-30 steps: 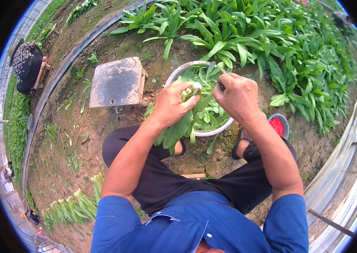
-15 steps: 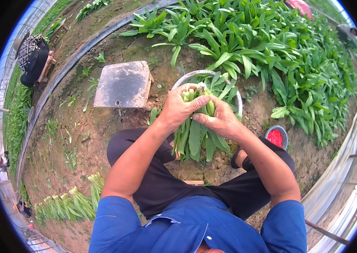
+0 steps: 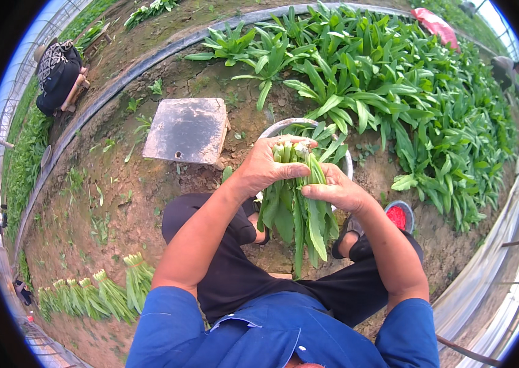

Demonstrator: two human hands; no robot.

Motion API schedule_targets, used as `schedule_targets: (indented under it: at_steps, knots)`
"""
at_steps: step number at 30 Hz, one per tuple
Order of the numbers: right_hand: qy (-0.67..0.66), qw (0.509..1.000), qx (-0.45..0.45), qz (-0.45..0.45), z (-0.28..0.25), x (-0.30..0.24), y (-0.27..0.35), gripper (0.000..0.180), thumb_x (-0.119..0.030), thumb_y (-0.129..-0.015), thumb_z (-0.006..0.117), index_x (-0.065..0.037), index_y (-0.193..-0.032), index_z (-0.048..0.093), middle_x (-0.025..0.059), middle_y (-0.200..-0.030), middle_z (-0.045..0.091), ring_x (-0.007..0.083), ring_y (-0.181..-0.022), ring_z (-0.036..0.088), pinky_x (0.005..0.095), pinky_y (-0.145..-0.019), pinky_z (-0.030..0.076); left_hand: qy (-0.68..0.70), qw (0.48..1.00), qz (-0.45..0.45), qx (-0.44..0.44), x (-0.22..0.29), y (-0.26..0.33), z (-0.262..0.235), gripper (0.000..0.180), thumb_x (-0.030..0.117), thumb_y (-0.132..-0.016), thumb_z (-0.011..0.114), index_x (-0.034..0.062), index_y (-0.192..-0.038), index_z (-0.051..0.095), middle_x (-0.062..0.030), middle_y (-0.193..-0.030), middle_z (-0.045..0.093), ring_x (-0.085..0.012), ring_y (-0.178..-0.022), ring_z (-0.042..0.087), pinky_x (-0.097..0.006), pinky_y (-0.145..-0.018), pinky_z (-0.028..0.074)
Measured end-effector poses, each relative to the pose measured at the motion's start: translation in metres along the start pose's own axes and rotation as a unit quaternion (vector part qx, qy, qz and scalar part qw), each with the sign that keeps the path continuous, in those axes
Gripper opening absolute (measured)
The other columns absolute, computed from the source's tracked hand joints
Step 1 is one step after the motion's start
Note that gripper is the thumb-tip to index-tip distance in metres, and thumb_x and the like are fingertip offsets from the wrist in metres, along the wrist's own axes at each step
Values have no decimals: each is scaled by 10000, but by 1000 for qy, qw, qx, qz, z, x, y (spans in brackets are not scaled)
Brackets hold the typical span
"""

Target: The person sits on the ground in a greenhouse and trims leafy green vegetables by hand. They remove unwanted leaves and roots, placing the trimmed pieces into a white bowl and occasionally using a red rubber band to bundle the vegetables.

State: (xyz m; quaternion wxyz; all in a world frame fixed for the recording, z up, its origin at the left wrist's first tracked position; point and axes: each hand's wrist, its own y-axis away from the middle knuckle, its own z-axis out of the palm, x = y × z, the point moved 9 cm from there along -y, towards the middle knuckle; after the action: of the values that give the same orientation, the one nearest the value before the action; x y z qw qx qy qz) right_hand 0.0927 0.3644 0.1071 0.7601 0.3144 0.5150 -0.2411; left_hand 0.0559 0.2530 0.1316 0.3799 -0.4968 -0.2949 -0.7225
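A bunch of long-leaved green vegetables hangs between my hands, cut pale stem ends up and leaves pointing down toward me. My left hand wraps round the stems near the top, its thumb laid across them. My right hand grips the bunch's right side with thumb and fingers; some of its fingers are hidden behind the leaves. Just beyond the hands stands a round tub with loose leaves in it, mostly covered by the bunch.
A small worn wooden stool stands at left. Tied bunches lie in a row at lower left. Growing plants fill the upper right. A small bucket with red contents sits by my right knee. Other people crouch at far left and far right.
Both hands, still on the bunch, have come slightly closer to me, and the leaves hang lower. The right hand has shifted down along the bunch, away from the stem ends.
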Motion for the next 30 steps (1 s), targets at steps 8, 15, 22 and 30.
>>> schedule_targets:
  at_steps: [8,15,22,30]
  knots:
    - [123,989,73,-27,1,-2,-7,395,-205,-930,682,27,-1238,595,97,-1060,698,149,-952,648,337,-882,538,-24,998,10,52,-19,0,-7,283,154,-892,805,26,-1113,684,-45,-1094,707,-92,-985,646,-272,-900,526]
    - [394,893,219,-3,-4,3,-10,540,-310,-852,704,16,-1254,550,242,-1102,672,395,-999,675,456,-923,521,-31,989,93,114,-27,1,-13,179,91,-932,714,23,-1081,642,-84,-1083,710,-141,-999,652,-316,-918,537]
    - [282,931,221,-67,3,-11,-9,785,-381,-708,760,53,-1299,480,266,-1118,651,408,-1051,657,455,-922,522,72,980,123,137,-15,-3,-14,139,20,-973,617,16,-1109,593,-119,-1057,715,-216,-1027,680,-389,-997,523]
    - [341,869,311,-178,-8,-24,3,412,-230,-723,744,-2,-1026,583,236,-897,678,414,-895,688,484,-815,541,58,980,87,168,-11,-9,7,289,77,-981,648,9,-1250,567,-185,-1182,696,-252,-1113,665,-394,-1024,505]
